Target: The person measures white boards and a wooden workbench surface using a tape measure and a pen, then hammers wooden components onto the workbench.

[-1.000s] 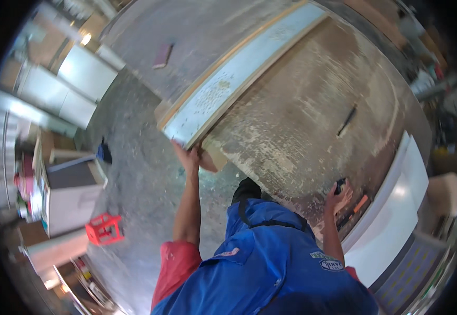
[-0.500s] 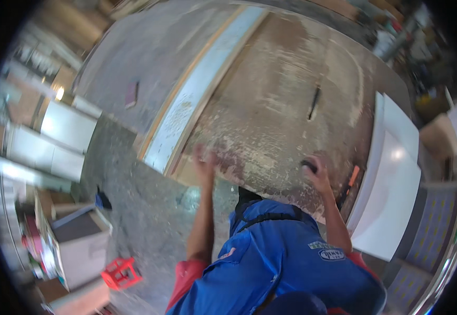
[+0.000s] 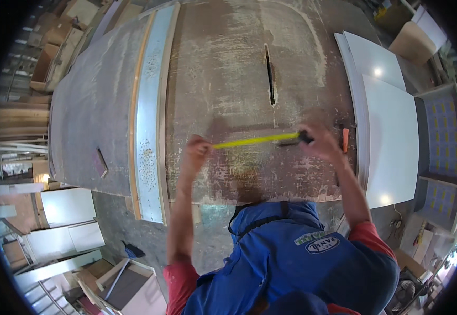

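To my left I see 1 dark-red block [image 3: 101,164] on the table [image 3: 223,68]; to my right, 1 orange-handled tool [image 3: 345,140] lies near white boards [image 3: 391,142]. A dark-blue bundle [image 3: 133,250] is on the floor [image 3: 114,215] at my left, and 1 fan [image 3: 402,292] shows at lower right.

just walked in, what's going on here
A person in a blue apron is holding a tape measure stretched between both hands. The left hand grips the end of the yellow tape, and the right hand holds its black case. The tape spans over a worn brown table. A long pale blue panel lies to the left, with white sheets and an orange-handled tool to the right.
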### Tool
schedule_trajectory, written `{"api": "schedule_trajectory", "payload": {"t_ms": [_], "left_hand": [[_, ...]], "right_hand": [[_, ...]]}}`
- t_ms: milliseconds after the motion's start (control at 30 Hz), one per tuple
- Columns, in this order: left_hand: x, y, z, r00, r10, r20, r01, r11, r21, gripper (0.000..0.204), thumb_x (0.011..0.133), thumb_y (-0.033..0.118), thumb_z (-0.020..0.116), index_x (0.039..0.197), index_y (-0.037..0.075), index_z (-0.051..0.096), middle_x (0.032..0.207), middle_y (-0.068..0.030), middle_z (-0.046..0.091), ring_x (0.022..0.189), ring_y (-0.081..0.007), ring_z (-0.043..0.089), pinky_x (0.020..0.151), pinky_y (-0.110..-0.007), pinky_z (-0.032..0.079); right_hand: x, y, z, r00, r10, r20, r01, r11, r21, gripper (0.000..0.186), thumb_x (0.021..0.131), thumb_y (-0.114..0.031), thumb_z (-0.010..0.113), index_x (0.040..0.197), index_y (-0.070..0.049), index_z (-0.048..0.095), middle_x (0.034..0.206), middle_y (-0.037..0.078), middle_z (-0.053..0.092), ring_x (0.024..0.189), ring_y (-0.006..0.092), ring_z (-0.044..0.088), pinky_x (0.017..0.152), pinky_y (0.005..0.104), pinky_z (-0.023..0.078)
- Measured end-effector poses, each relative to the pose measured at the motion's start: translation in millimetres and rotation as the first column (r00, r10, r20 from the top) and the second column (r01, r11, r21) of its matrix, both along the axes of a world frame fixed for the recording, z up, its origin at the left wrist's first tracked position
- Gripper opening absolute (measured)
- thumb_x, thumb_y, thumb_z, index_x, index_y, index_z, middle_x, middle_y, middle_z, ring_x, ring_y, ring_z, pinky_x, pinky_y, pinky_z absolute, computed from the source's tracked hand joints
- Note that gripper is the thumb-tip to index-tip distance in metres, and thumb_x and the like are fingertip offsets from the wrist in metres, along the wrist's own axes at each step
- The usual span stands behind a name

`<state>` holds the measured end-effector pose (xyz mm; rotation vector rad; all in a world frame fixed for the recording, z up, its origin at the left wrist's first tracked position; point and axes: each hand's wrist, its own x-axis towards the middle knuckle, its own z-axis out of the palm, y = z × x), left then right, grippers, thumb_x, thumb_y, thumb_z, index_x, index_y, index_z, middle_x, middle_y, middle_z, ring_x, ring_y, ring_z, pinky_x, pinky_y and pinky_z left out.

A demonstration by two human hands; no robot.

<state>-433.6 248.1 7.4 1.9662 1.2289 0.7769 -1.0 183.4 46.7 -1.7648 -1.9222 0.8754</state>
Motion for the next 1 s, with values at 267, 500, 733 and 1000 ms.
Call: {"api": "schedule_trajectory", "payload": {"t_ms": [267, 500, 733, 1000], "left_hand": [[-93, 149, -34, 0.785, 0.410, -0.463, -0.238, 0.891, 0.387, 0.018, 0.072, 0.017, 0.079, 0.089, 0.012, 0.077, 0.143, -0.0141, 0.045, 0.135, -0.0369, 0.038, 0.110, -0.049, 0.033], [-91, 205, -48, 0.748, 0.425, -0.509, -0.265, 0.895, 0.358, 0.028, 0.078, 0.010, 0.070, 0.106, 0.012, 0.073, 0.146, -0.0213, 0.038, 0.137, -0.0391, 0.035, 0.112, -0.048, 0.030], [-77, 141, -28, 0.790, 0.574, -0.213, -0.499, 0.805, 0.321, 0.040, 0.082, 0.005, 0.065, 0.121, 0.008, 0.062, 0.146, -0.0256, 0.035, 0.134, -0.0421, 0.038, 0.107, -0.047, 0.038], [-146, -85, -39, 0.347, 0.920, -0.185, -0.843, 0.392, 0.368, 0.040, 0.085, 0.006, 0.059, 0.124, 0.008, 0.061, 0.144, -0.0206, 0.042, 0.133, -0.0401, 0.040, 0.106, -0.050, 0.037]], "right_hand": [[127, 66, -43, 0.935, -0.234, 0.265, 0.182, 0.961, 0.209, 0.040, 0.075, -0.006, 0.066, 0.115, -0.012, 0.065, 0.114, 0.012, 0.060, 0.106, 0.0322, 0.059, 0.091, 0.0391, 0.049], [107, 107, -59, 0.889, -0.305, 0.342, 0.236, 0.944, 0.229, 0.038, 0.075, -0.011, 0.068, 0.113, -0.015, 0.066, 0.114, 0.009, 0.060, 0.109, 0.0316, 0.058, 0.093, 0.0408, 0.049], [90, 111, -58, 0.889, -0.344, 0.302, 0.280, 0.931, 0.236, 0.039, 0.074, -0.012, 0.069, 0.113, -0.018, 0.067, 0.116, 0.007, 0.060, 0.110, 0.0301, 0.057, 0.093, 0.0414, 0.049], [65, 116, -72, 0.902, -0.330, 0.277, 0.225, 0.910, 0.349, 0.038, 0.074, -0.012, 0.070, 0.112, -0.017, 0.067, 0.118, 0.005, 0.058, 0.109, 0.0326, 0.056, 0.094, 0.0435, 0.048]]}}
